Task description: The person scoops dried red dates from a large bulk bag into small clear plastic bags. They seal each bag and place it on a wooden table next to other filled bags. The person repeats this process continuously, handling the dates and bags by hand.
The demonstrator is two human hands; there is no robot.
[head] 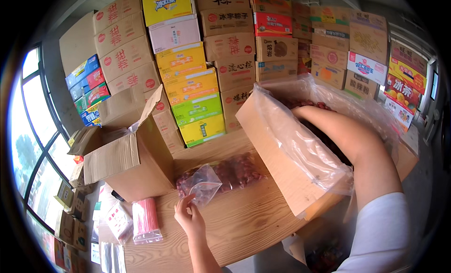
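Note:
My left hand [190,215] pinches the edge of a small clear zip bag [206,190] above the wooden table. Behind this bag, a large clear bag of dark red dried fruit [239,169], which look like jujubes, lies flat. To the right is a big cardboard box [271,149] with a clear plastic liner [299,156] folded over its rim. More red fruit [313,104] shows inside it. My right forearm reaches down into this box; the right hand itself is hidden, so what it touches cannot be seen.
An open cardboard box [141,164] stands at the left of the wooden table [225,234]. Near it lie a pack of pink-red strips [145,216] and a white printed packet [119,220]. Stacked cartons [229,47] line the back. Below the table's right edge sits another container [324,255].

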